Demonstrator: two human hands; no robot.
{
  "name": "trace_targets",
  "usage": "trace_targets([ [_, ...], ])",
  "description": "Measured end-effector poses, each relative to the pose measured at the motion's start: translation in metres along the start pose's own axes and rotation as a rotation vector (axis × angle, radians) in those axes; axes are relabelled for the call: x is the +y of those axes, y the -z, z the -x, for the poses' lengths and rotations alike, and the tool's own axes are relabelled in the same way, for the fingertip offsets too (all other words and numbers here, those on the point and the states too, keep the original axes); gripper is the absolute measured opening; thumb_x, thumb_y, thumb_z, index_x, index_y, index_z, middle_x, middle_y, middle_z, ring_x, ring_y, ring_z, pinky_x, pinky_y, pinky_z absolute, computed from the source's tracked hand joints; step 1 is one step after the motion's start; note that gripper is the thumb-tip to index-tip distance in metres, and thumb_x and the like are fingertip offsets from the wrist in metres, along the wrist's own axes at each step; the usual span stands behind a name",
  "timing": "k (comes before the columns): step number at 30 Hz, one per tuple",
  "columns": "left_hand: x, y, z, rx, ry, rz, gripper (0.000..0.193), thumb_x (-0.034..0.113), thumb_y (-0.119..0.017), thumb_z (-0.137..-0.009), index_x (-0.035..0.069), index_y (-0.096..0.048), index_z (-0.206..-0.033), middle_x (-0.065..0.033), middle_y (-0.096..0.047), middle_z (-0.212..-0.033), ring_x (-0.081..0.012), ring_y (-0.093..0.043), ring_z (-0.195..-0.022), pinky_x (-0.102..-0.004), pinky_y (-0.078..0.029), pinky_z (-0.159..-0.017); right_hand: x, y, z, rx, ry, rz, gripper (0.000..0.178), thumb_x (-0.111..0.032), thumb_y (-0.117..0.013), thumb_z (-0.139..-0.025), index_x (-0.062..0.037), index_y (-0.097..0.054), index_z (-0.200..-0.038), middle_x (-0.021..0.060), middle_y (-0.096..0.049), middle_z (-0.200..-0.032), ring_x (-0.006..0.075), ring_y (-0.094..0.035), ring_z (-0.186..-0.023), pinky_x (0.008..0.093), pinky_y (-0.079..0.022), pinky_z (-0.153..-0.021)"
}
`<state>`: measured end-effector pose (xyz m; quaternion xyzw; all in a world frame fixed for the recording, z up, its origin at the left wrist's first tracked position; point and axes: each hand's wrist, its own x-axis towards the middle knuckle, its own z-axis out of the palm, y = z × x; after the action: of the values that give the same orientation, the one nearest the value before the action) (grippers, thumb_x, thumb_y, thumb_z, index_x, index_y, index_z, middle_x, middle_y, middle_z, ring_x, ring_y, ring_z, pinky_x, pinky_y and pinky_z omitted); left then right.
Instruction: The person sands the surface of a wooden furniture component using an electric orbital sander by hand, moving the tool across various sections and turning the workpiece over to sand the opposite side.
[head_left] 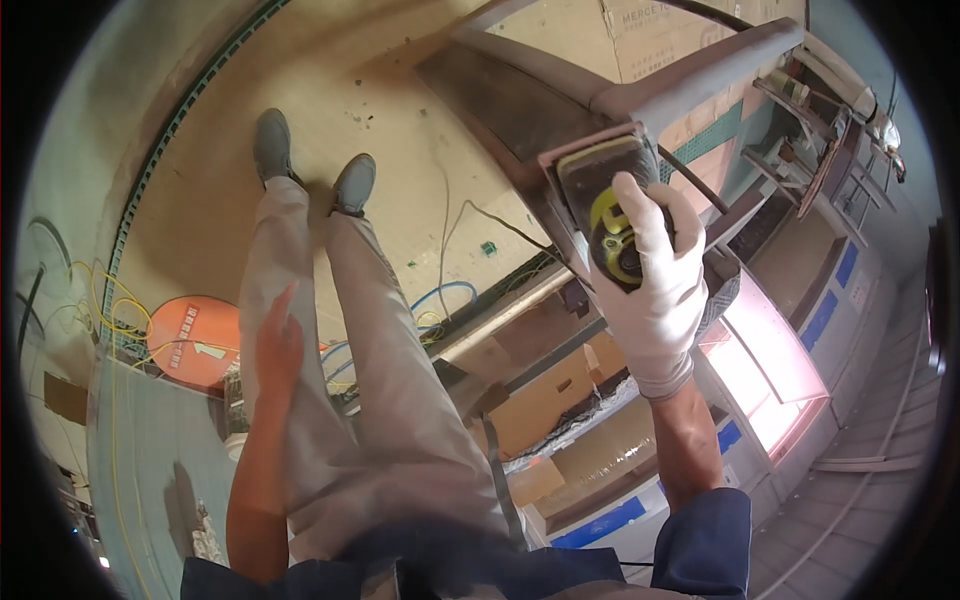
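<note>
My right hand (660, 270), in a white glove, grips a black and yellow-green power sander (612, 205). The sander's flat pad lies against, or very close to, the end of a large dull-grey shaped part (540, 85) with angled arms; I cannot tell what kind of part it is. Bare and somewhat blurred, my left hand (279, 340) hangs beside my left thigh with its fingers stretched out and nothing visible in them.
Below the grey part stands a shelf with cardboard (550, 405). An orange round sign (195, 340) lies at the left near a yellow hose (110, 290). A blue hose (450, 288) and dark cord run near my legs. Metal racks (815, 150) stand at the right.
</note>
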<state>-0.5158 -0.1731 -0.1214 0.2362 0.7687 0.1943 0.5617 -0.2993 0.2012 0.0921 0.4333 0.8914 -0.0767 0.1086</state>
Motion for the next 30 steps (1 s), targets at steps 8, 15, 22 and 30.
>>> trace_targets([
  [8, 0.019, -0.023, 0.007, -0.130, -0.050, 0.115, 0.050, 0.005, -0.053, -0.105, 0.010, -0.059, -0.154, -0.0166, -0.067, -0.149, -0.0365, -0.064, -0.138, -0.0441, -0.051, -0.113, -0.012, 0.012, -0.019, -0.027, 0.023, 0.136, 0.080, 0.005, -0.086, -0.076, -0.0228, -0.067, -0.148, 0.0144, -0.061, -0.130, 0.0335, -0.069, -0.111, 0.0412, -0.062, -0.092],
  [15, 0.004, -0.057, 0.031, -0.141, -0.050, 0.171, 0.050, 0.006, -0.057, -0.106, 0.011, -0.058, -0.155, -0.0153, -0.065, -0.153, -0.0365, -0.064, -0.138, -0.0422, -0.054, -0.110, -0.044, 0.017, -0.044, -0.206, 0.065, 0.172, 0.075, 0.001, -0.084, -0.080, -0.0251, -0.066, -0.148, 0.0142, -0.063, -0.130, 0.0362, -0.070, -0.111, 0.0407, -0.062, -0.091],
  [22, 0.002, -0.059, 0.028, -0.172, 0.012, 0.267, 0.051, 0.004, -0.056, -0.106, 0.009, -0.057, -0.157, -0.0153, -0.064, -0.154, -0.0347, -0.062, -0.141, -0.0429, -0.052, -0.114, -0.051, 0.014, -0.076, -0.276, 0.006, 0.312, 0.071, -0.004, -0.081, -0.083, -0.0272, -0.066, -0.148, 0.0158, -0.063, -0.135, 0.0374, -0.072, -0.112, 0.0410, -0.063, -0.089],
  [30, 0.005, -0.038, 0.022, -0.183, 0.074, 0.309, 0.054, 0.003, -0.054, -0.107, 0.010, -0.055, -0.160, -0.0162, -0.063, -0.157, -0.0335, -0.061, -0.143, -0.0423, -0.049, -0.116, -0.056, 0.010, -0.105, -0.471, 0.145, 0.479, 0.075, -0.017, -0.085, -0.086, -0.0294, -0.055, -0.153, 0.0129, -0.058, -0.134, 0.0345, -0.071, -0.110, 0.0466, -0.064, -0.077],
])
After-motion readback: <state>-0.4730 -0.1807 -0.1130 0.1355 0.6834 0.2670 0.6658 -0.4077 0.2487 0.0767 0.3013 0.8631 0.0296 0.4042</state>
